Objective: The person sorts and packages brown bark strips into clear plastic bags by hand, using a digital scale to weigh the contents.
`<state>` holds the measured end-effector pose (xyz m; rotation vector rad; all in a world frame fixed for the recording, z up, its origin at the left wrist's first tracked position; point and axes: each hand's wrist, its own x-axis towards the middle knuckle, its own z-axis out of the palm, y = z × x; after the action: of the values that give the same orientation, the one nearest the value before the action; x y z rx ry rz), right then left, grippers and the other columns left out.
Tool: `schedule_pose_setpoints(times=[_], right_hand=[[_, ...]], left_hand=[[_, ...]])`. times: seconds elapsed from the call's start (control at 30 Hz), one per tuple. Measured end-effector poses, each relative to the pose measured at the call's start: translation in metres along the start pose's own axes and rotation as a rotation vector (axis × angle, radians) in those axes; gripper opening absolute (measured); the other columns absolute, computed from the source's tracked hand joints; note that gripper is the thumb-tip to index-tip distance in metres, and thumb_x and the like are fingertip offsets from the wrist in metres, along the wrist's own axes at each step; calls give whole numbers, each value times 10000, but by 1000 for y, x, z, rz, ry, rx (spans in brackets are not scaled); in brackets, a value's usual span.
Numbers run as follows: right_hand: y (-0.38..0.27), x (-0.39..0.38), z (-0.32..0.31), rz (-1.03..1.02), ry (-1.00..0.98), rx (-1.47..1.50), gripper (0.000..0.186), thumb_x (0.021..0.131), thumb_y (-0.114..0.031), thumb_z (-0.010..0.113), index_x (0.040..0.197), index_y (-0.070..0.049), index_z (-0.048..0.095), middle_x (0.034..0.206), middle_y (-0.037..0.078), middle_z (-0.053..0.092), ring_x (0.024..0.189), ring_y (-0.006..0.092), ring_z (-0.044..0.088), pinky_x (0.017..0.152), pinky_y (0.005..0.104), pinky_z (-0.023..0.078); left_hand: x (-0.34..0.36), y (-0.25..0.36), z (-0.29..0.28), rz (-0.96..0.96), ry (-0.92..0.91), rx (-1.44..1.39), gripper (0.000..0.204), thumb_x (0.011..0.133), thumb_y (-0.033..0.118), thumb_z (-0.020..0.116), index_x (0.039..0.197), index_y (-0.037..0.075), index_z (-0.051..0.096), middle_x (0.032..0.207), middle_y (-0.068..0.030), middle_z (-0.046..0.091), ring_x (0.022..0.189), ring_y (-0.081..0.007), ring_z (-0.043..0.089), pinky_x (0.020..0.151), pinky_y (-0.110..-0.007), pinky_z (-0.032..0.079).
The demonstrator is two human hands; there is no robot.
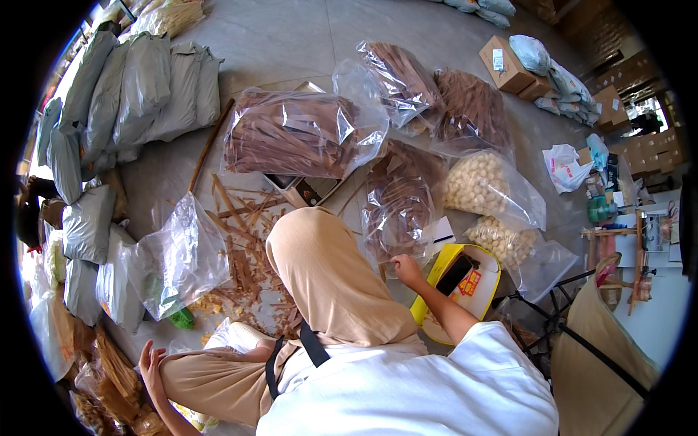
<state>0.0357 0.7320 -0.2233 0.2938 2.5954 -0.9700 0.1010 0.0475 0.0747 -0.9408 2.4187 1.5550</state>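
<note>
My left hand (pixel 151 368) rests at the side of my bent left knee, fingers apart and holding nothing. My right hand (pixel 408 270) is closed at the near edge of a clear plastic bag of curled brown strips (pixel 398 200). What its fingers hold, if anything, is too small to make out. Beside that hand lies a yellow tray-like container (pixel 483 260) with a black phone-shaped object (pixel 456 275) in it. A white card (pixel 440 229) sits just beyond. Ahead, a large bag of flat brown strips (pixel 287 134) lies on a scale (pixel 307 190).
Two bags of pale round pieces (pixel 476 183) lie to the right. Grey packed parcels (pixel 149 91) are piled at left, near an emptied-looking clear bag (pixel 182 251). Brown scraps (pixel 247 269) litter the floor. A folding chair frame (pixel 556 320) and cardboard box (pixel 504 64) stand right.
</note>
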Motion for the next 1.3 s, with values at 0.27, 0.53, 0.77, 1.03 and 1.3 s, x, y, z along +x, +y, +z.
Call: schedule_pose_setpoints(times=[0.27,0.53,0.77,1.03,1.3], right_hand=[[-25,20,80,354,117,110,774,660,-114,675,1297,3,251,883,284,582,880,420,577,779,459,460],[1,-19,56,116,157,199,184,692,-107,632,817,11,568,740,203,608,676,350,600,590,420,449],[34,-92,23,211,92,369,80,777,-77,591,786,2,586,614,59,581,529,120,547,506,261,422],[27,-116,20,286,-9,592,91,822,-79,592,768,-6,584,640,21,584,572,93,547,539,237,440],[4,-71,9,182,107,842,121,843,-107,577,774,-8,582,650,29,598,565,114,583,530,243,459]], left_hand=[[-4,19,7,34,33,70,394,898,226,559,1214,-1,497,877,-92,633,774,-133,587,711,-249,475],[1,0,-1,57,44,59,369,899,203,561,1204,2,508,850,-96,632,729,-132,593,680,-239,479],[4,3,5,42,23,10,363,907,201,549,1216,16,506,854,-94,612,709,-122,594,659,-230,475],[12,-8,-1,48,2,24,371,909,224,549,1214,17,512,852,-89,612,703,-114,591,657,-225,468],[18,-5,0,74,4,45,372,908,240,551,1207,21,518,847,-87,615,706,-110,584,656,-223,464]])
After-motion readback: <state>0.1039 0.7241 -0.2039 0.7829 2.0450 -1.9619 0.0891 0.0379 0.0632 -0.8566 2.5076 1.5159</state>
